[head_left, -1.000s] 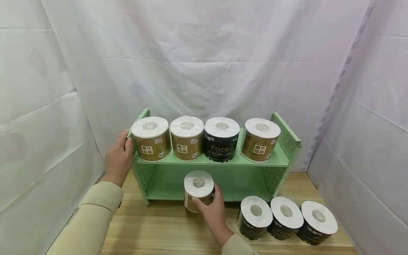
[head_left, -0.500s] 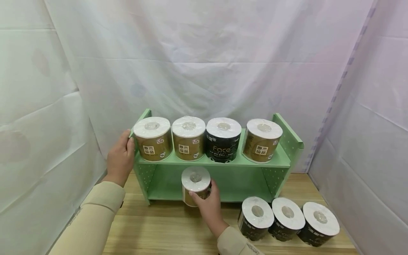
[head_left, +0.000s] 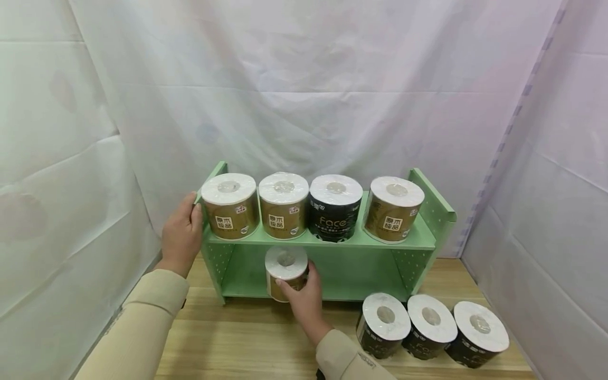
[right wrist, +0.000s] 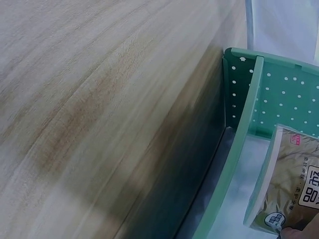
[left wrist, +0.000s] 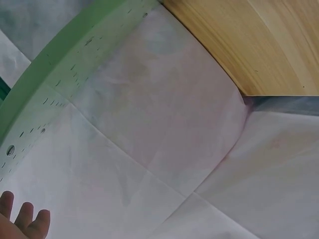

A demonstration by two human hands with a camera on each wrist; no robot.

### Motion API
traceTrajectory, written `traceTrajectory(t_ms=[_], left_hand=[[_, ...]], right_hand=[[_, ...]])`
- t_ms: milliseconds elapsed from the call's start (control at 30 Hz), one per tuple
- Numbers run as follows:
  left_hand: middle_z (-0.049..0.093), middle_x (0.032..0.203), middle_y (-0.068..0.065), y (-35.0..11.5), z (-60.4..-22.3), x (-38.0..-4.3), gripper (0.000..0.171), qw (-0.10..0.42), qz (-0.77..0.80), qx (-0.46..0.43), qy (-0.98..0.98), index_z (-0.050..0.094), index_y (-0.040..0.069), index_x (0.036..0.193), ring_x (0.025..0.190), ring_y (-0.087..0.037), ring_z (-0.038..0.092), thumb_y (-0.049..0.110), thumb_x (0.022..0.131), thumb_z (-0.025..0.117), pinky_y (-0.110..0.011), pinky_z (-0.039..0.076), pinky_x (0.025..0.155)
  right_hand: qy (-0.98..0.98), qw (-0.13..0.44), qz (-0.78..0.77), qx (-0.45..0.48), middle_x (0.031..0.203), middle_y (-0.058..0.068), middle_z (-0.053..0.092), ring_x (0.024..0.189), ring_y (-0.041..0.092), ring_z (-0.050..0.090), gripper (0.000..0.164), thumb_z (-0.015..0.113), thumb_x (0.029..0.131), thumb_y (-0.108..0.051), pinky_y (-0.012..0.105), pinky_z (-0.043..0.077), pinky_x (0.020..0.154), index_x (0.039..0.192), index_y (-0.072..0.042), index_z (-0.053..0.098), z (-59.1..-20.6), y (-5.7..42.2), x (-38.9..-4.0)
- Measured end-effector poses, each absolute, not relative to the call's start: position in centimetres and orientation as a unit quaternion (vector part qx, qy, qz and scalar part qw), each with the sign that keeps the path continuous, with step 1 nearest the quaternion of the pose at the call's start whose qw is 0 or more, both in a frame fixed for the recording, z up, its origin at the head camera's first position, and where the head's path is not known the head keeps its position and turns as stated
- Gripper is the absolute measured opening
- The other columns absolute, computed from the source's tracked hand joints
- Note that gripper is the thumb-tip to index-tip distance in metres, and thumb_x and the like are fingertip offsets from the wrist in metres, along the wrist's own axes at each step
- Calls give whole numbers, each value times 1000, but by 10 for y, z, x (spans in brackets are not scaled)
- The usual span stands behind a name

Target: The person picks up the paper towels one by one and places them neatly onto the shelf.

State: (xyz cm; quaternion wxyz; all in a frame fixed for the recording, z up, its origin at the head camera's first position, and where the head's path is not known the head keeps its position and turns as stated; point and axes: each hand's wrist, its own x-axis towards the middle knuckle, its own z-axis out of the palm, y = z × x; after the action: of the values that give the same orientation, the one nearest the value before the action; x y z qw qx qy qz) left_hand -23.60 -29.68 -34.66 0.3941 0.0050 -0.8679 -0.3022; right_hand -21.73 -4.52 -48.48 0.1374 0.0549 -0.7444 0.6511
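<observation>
My right hand (head_left: 306, 301) grips a brown-wrapped toilet paper roll (head_left: 286, 264) with thumb and fingers on its side. The roll stands upright at the front of the lower level of a green two-level shelf (head_left: 361, 274); in the right wrist view the brown wrapper (right wrist: 294, 184) appears beside the perforated side panel. My left hand (head_left: 182, 235) holds the shelf's left side panel near its top, and the left wrist view catches only several of its fingertips (left wrist: 37, 224). On the upper level are brown rolls (head_left: 230, 208) (head_left: 284, 206) (head_left: 393, 211) and one black roll (head_left: 334, 208).
Three black-wrapped rolls (head_left: 383, 324) (head_left: 429, 327) (head_left: 477, 335) stand in a row on the wooden table (head_left: 228, 343), in front of the shelf's right end. White cloth (head_left: 304, 89) hangs behind and at both sides. A gap separates the upper black roll from the rightmost brown one.
My right hand has moved the brown roll back and slightly left, from in front of the shelf to the lower level's front edge. The left hand keeps its place on the side panel.
</observation>
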Motion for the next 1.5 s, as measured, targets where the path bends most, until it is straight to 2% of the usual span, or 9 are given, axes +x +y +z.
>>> traceTrajectory(t_ms=[133, 433, 900, 1033, 1267, 1500], left_hand=[[62, 108, -26, -297, -347, -237, 33, 393, -301, 3, -869, 52, 7, 130, 88, -43, 55, 22, 102, 40, -61, 44, 82], [61, 106, -26, -298, -345, -236, 34, 391, -303, 5, -869, 52, 6, 129, 87, -43, 53, 22, 102, 39, -61, 43, 81], [61, 116, -24, -298, -346, -238, 34, 393, -299, 1, -870, 53, 7, 129, 93, -44, 55, 23, 102, 40, -62, 43, 85], [62, 115, -24, -297, -346, -239, 33, 397, -299, -4, -868, 54, 6, 128, 95, -45, 56, 22, 102, 40, -61, 43, 84], [59, 126, -24, -298, -347, -240, 37, 394, -303, 0, -868, 52, 5, 133, 108, -46, 55, 21, 102, 41, -61, 42, 91], [58, 128, -24, -299, -349, -240, 38, 391, -304, 1, -869, 51, 5, 134, 109, -46, 55, 22, 102, 40, -61, 42, 92]], right_hand=[[-744, 139, 650, 58, 132, 13, 51, 121, 29, 50, 81, 85, 74, -22, 48, 43, 99, 139, -3, 41, -486, -49, -221], [-744, 129, 652, 68, 133, 15, 49, 122, 30, 49, 83, 84, 75, -22, 47, 42, 100, 141, -2, 38, -484, -61, -225], [-751, 139, 644, 43, 133, 18, 48, 122, 34, 48, 86, 85, 73, -23, 51, 42, 100, 142, 0, 37, -486, -75, -225], [-758, 141, 636, 38, 132, 19, 49, 121, 34, 49, 85, 85, 73, -23, 50, 42, 100, 141, 1, 38, -485, -78, -227], [-758, 135, 637, 25, 132, 20, 47, 122, 33, 48, 87, 84, 74, -24, 47, 43, 100, 142, 1, 37, -485, -87, -230], [-754, 152, 639, 12, 129, 18, 50, 120, 32, 50, 84, 85, 72, -24, 47, 43, 99, 139, 1, 40, -487, -96, -230]])
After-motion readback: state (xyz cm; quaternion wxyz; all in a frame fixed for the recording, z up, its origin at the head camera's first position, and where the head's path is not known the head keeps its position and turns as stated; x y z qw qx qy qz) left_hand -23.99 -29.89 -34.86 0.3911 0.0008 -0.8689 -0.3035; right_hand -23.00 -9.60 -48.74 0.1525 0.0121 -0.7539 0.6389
